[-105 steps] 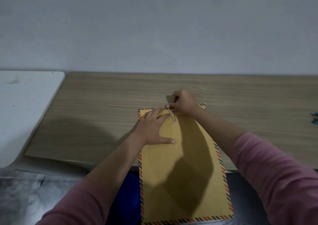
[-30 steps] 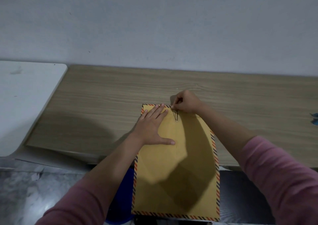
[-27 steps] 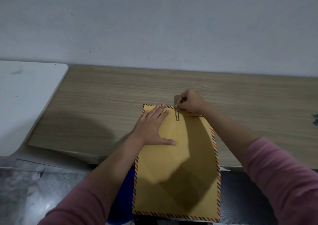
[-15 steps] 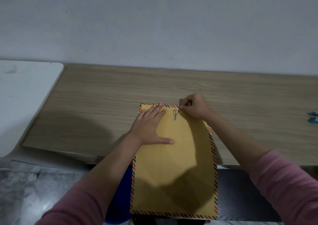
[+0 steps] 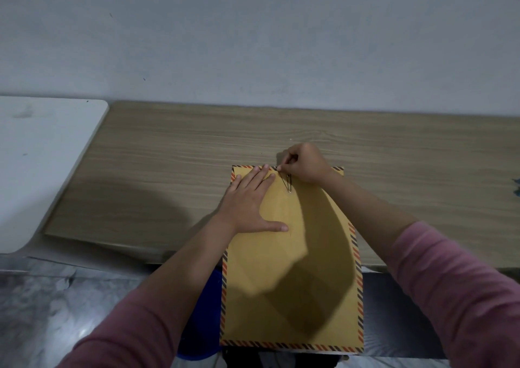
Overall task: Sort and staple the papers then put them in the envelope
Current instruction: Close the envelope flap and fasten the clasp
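Note:
A large brown envelope (image 5: 295,277) with a red and dark striped border lies on the wooden table (image 5: 168,176), its lower half hanging over the near edge. My left hand (image 5: 250,201) presses flat on its upper left part, fingers spread. My right hand (image 5: 305,163) is at the envelope's top edge, fingertips pinching the thin closure string (image 5: 287,181) that runs down to a small fastener. No papers or stapler are visible.
A white table top (image 5: 36,165) adjoins the wooden table on the left. A small blue object (image 5: 516,187) lies at the far right edge. A blue seat (image 5: 202,325) shows beneath the envelope. A grey wall stands behind.
My right hand keeps moving the string around the fastener near the top edge, shifting left and right. My left hand stays pressed flat. The envelope has barely moved.

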`<control>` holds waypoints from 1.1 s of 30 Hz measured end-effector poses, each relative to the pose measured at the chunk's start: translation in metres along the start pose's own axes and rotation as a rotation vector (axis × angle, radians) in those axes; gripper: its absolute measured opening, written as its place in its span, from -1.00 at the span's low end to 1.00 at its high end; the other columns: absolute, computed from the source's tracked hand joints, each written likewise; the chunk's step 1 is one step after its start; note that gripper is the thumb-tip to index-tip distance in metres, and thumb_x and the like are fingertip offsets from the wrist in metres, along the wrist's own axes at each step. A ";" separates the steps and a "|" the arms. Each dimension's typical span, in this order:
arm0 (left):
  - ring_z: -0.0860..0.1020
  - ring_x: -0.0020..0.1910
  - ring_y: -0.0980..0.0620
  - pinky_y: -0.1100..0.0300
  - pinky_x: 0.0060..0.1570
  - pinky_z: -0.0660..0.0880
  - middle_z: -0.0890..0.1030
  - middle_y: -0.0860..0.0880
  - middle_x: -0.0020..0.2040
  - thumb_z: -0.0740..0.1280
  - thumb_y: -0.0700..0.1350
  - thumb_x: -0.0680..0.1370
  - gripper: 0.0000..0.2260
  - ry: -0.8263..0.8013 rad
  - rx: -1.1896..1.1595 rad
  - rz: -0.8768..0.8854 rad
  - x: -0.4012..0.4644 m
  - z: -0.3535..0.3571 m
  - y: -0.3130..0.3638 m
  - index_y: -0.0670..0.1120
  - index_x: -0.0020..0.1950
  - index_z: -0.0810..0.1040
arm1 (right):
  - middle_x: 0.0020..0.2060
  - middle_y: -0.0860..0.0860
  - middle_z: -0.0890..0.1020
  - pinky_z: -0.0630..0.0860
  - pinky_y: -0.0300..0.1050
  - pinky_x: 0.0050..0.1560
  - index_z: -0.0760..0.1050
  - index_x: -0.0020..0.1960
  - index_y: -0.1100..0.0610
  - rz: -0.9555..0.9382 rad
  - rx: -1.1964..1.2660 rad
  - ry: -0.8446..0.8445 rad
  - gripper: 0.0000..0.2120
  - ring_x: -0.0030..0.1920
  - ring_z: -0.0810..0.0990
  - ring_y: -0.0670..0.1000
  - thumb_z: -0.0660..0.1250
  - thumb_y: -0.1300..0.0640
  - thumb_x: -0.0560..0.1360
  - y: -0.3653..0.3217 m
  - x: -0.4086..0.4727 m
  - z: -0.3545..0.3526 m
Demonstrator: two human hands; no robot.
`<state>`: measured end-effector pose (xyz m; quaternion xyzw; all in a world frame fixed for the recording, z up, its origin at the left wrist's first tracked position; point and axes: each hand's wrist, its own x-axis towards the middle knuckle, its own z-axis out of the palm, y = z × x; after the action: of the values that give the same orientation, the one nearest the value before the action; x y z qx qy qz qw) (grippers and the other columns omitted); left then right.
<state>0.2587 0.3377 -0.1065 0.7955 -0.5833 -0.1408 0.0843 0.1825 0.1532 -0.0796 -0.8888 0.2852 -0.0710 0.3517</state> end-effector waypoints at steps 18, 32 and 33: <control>-0.16 0.54 0.11 0.01 0.45 -0.21 -0.15 0.12 0.58 0.15 0.61 0.12 0.14 0.012 -0.032 -0.014 0.002 0.000 0.000 0.06 0.56 -0.04 | -0.50 -0.09 0.49 0.33 -0.32 -0.43 0.59 -0.28 0.26 0.089 0.031 0.109 -0.93 -0.46 0.41 -0.17 0.45 0.27 0.34 0.018 -0.023 -0.012; -0.16 0.54 0.11 -0.04 0.49 -0.17 -0.15 0.13 0.58 0.15 0.61 0.13 0.13 0.020 -0.023 -0.018 0.002 0.001 0.002 0.05 0.56 -0.04 | -0.19 0.01 0.45 0.27 -0.27 -0.12 0.61 -0.05 0.21 -0.196 -0.076 0.190 -0.88 -0.14 0.41 -0.02 0.31 0.31 0.46 0.035 -0.082 0.014; -0.16 0.54 0.11 -0.05 0.49 -0.18 -0.16 0.12 0.57 0.14 0.61 0.13 0.13 0.011 -0.017 -0.018 0.001 0.000 0.003 0.05 0.56 -0.05 | -0.20 0.02 0.46 0.30 -0.20 -0.10 0.62 -0.06 0.20 -0.188 -0.068 0.212 -0.87 -0.14 0.43 0.02 0.31 0.29 0.46 0.036 -0.084 0.016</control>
<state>0.2567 0.3355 -0.1062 0.8008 -0.5743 -0.1421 0.0932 0.1020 0.1880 -0.1089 -0.9104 0.2387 -0.1874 0.2811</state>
